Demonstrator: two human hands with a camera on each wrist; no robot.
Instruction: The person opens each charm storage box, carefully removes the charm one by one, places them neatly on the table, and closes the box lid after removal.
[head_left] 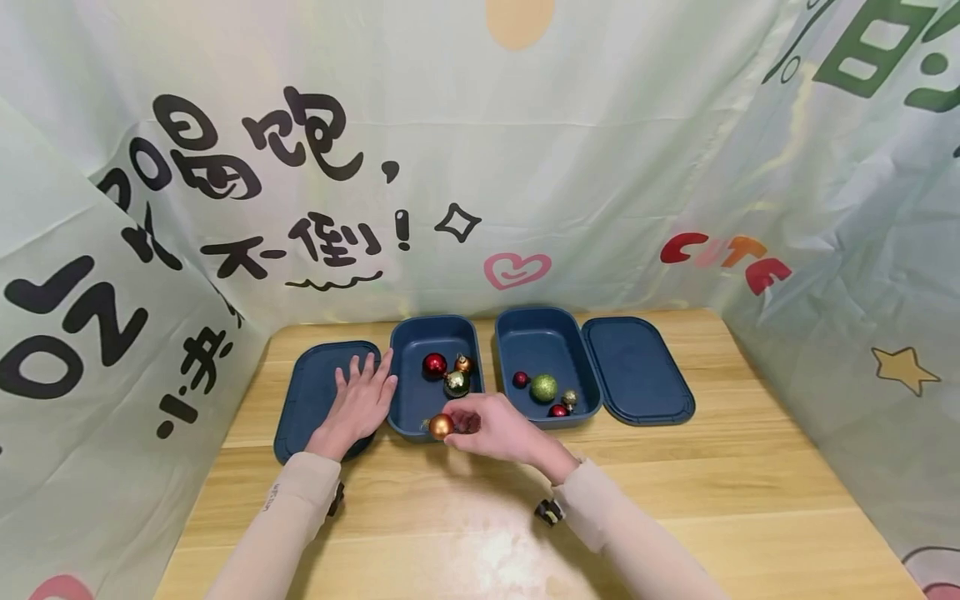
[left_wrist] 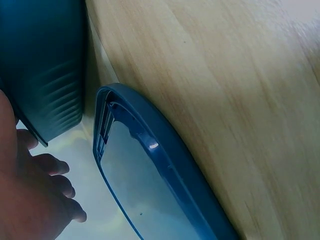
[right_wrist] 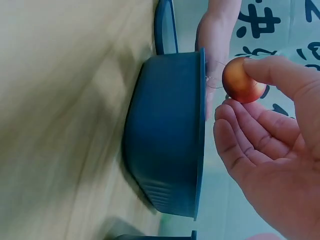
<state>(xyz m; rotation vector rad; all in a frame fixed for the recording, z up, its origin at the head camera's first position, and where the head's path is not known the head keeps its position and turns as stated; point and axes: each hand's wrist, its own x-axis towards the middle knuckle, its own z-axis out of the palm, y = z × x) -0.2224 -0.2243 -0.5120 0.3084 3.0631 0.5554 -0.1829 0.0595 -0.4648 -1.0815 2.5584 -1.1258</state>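
My right hand (head_left: 495, 427) pinches a shiny orange-gold Christmas ball (head_left: 441, 426) between thumb and fingers, over the front rim of the left blue box (head_left: 411, 398). A thin wire loop sticks out from the ball (right_wrist: 243, 80) in the right wrist view. Inside that box lie a red ball (head_left: 434, 365), a small gold ball (head_left: 463, 363) and a shiny green ball (head_left: 456, 384). My left hand (head_left: 356, 404), fingers spread, is over the left blue lid (head_left: 311, 392), fingertips right at the box's left rim.
A second blue box (head_left: 528, 342) to the right contains a green glitter ball (head_left: 543, 387) and several smaller red and gold balls. Its lid (head_left: 639, 371) lies on the wooden table (head_left: 465, 517) beside it. Printed cloth walls (head_left: 600, 192) enclose the table at the back and sides.
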